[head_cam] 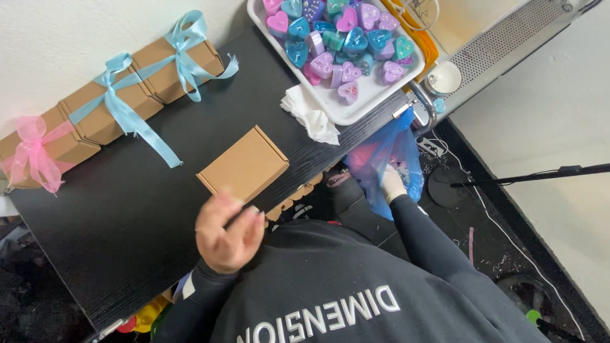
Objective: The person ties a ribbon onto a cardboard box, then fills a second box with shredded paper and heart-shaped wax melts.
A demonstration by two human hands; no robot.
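A plain brown cardboard box (243, 164) lies closed on the black table (114, 209). My left hand (227, 234) is blurred, with curled fingers at the box's near corner; whether it holds anything is unclear. My right hand (392, 183), in a pale glove, is below the table's edge and grips a blue plastic bag (389, 155) with something pink inside. A white tray (356, 109) full of heart-shaped pieces in pink, purple and teal (337, 38) sits at the table's far right.
Three brown boxes line the wall: two tied with light blue ribbon (180, 60) (111, 101), one with pink ribbon (35, 152). Crumpled white tissue (310, 114) lies beside the tray. A dark floor with cables and a black stand (527, 176) is at the right.
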